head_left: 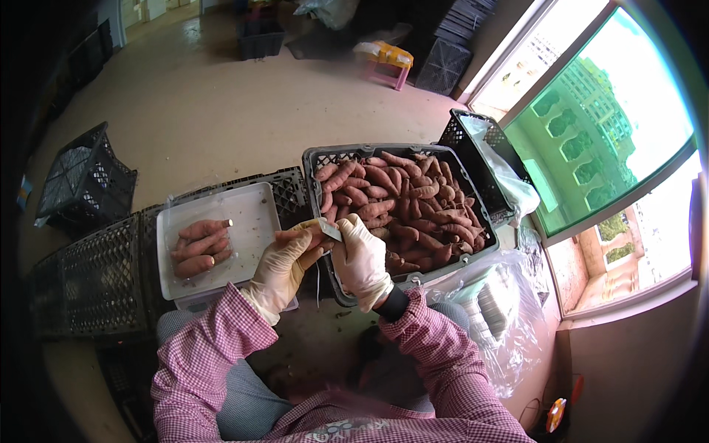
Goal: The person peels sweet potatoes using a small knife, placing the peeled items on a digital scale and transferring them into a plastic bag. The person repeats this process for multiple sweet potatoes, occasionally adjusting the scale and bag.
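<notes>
My left hand (284,267), in a pale glove, is closed around a sweet potato (314,235) in front of the crate's near left corner. The gloved fingers of my right hand (360,258) grip a small knife (329,228), its flat light blade against the end of that sweet potato; the handle is hidden in my fist. Just beyond my right hand, a black plastic crate (473,193) is heaped with reddish sweet potatoes (402,207). To the left, a white tray (255,214) carries several sweet potatoes (201,247) grouped in a clear plastic holder.
Dark lattice crates (103,280) support the white tray and run left. Another black crate (88,181) stands on the floor. Clear plastic bags with stacked white trays (491,306) lie at my right, beside an open window (605,133). Farther off is a pink stool (385,68).
</notes>
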The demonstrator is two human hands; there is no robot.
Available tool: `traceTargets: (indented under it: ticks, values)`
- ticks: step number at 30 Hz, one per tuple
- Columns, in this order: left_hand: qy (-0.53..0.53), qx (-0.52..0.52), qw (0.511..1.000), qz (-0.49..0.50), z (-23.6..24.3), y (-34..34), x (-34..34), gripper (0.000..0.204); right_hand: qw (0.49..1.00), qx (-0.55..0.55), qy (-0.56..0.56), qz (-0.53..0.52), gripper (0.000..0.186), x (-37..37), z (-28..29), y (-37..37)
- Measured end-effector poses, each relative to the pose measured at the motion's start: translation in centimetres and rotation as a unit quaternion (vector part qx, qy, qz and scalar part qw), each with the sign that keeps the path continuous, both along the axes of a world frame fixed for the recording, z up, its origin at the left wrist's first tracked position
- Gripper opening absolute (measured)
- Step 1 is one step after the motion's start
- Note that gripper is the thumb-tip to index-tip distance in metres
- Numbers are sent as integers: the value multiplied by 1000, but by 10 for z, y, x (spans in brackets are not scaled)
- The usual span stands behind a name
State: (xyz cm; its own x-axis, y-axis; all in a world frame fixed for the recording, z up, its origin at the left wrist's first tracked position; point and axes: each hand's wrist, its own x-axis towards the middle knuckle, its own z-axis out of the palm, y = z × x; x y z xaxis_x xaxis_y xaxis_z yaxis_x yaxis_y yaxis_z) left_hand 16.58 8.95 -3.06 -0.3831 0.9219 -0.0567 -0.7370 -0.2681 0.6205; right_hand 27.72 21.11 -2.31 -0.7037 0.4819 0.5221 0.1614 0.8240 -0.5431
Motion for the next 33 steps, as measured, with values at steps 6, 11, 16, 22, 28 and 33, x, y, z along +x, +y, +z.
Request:
traceTargets:
  ticks: [6, 11, 16, 22, 28, 33]
  values:
    - [-15, -14, 1000, -4, -3, 0, -1, 36, 996, 65, -52, -12, 16, 0, 5, 1]
    - [62, -25, 998, -6, 21, -5, -1, 44, 974, 21, -141, -175, 18, 1, -53, 80]
    - [-1, -85, 996, 30, -16, -4, -33, 23, 966, 39, -207, -152, 22, 10, -51, 121]
    - [141, -217, 962, 85, -34, -12, -40, 29, 949, 92, -279, -116, 35, -1, -57, 115]
    - [305, -253, 918, 16, -1, -10, -27, 20, 954, -298, -30, 9, 47, 2, -29, 81]
    - [180, -121, 974, -69, -1, 6, -1, 55, 881, -449, 53, 140, 24, 0, 14, 1]
